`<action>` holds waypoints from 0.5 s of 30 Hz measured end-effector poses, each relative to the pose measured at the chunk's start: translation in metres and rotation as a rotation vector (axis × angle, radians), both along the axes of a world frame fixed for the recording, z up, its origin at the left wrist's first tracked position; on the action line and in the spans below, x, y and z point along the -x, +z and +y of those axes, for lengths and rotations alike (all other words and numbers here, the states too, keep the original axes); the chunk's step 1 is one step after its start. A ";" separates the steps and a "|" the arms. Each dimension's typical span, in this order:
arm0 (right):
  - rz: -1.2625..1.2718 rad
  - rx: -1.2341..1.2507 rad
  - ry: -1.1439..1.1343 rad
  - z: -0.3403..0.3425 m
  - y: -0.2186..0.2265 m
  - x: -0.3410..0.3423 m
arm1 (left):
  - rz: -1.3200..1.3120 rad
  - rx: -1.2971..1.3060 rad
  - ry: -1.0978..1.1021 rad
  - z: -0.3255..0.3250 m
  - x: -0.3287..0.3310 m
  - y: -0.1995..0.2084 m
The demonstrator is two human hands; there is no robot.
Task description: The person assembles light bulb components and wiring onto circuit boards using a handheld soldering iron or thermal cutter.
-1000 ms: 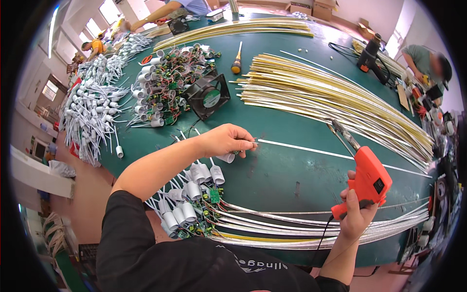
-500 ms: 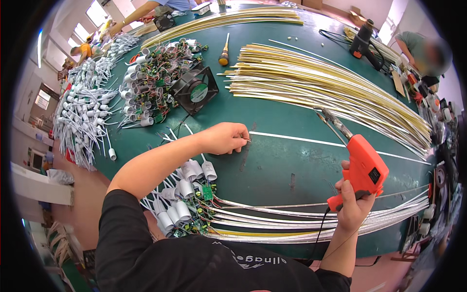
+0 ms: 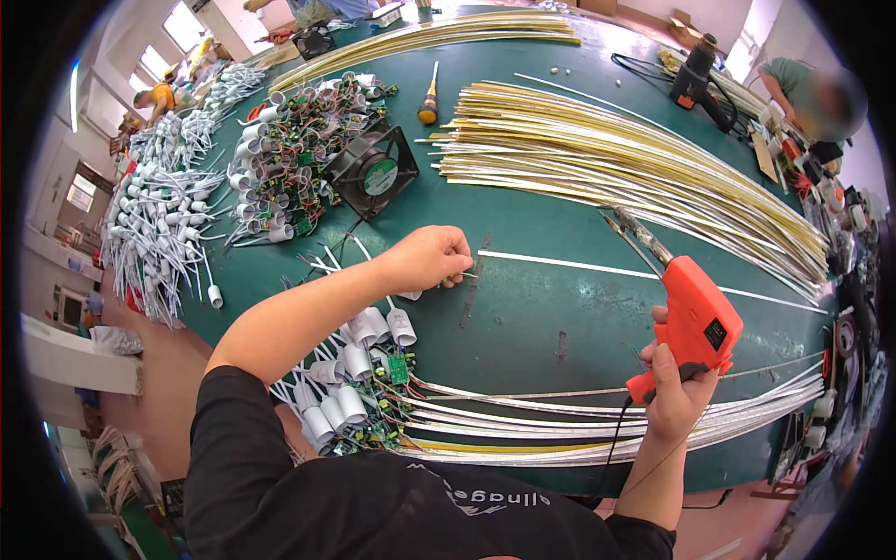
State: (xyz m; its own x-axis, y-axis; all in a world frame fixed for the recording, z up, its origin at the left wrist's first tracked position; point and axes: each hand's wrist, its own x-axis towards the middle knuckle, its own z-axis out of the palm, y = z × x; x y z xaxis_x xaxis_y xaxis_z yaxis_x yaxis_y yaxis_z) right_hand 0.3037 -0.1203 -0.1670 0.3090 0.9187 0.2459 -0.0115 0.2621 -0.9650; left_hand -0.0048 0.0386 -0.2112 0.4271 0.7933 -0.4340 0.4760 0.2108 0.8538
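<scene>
My right hand (image 3: 679, 387) is wrapped around the grip of a red soldering gun (image 3: 702, 313). Its metal tip and thin side tube point up and to the left, above the table. My left hand (image 3: 431, 257) is closed in a pinch, with a thin wire (image 3: 469, 274) sticking out past the fingertips. Under that hand a white plastic cap (image 3: 409, 295) shows in part; whether it joins the wire is hidden. A single narrow white LED strip (image 3: 579, 265) lies across the green table, its left end just right of my left fingers but apart from them.
Near my left forearm lie white caps with circuit boards (image 3: 350, 401), wired to finished-looking strips (image 3: 560, 429). Beyond stand a black fan (image 3: 373, 173), a heap of boards (image 3: 299, 154), a screwdriver (image 3: 428, 107), a strip bundle (image 3: 607, 149) and a heat gun (image 3: 695, 79). Other people work farther off.
My left hand has shifted slightly left and up, away from the strip's end, baring more of the wire and a white cap. The soldering gun has barely moved. A far person's arm has drawn back.
</scene>
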 end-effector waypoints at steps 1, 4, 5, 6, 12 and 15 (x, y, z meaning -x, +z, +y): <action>0.006 -0.002 0.006 0.000 -0.001 -0.001 | 0.133 -0.079 -0.023 -0.001 -0.005 0.006; -0.017 -0.002 -0.006 0.000 -0.001 -0.001 | 0.359 -0.405 -0.145 -0.001 -0.007 0.005; -0.016 -0.002 -0.006 0.000 -0.001 -0.001 | 0.448 -0.651 -0.244 -0.002 -0.006 0.003; -0.007 -0.001 -0.003 0.000 0.000 0.000 | 0.449 -0.651 -0.244 -0.003 -0.006 0.002; -0.017 -0.007 0.009 -0.001 -0.001 -0.001 | 0.664 -0.829 -0.453 -0.003 -0.010 0.013; -0.010 -0.005 0.015 -0.001 0.000 -0.002 | 0.761 -0.812 -0.600 -0.001 -0.011 0.018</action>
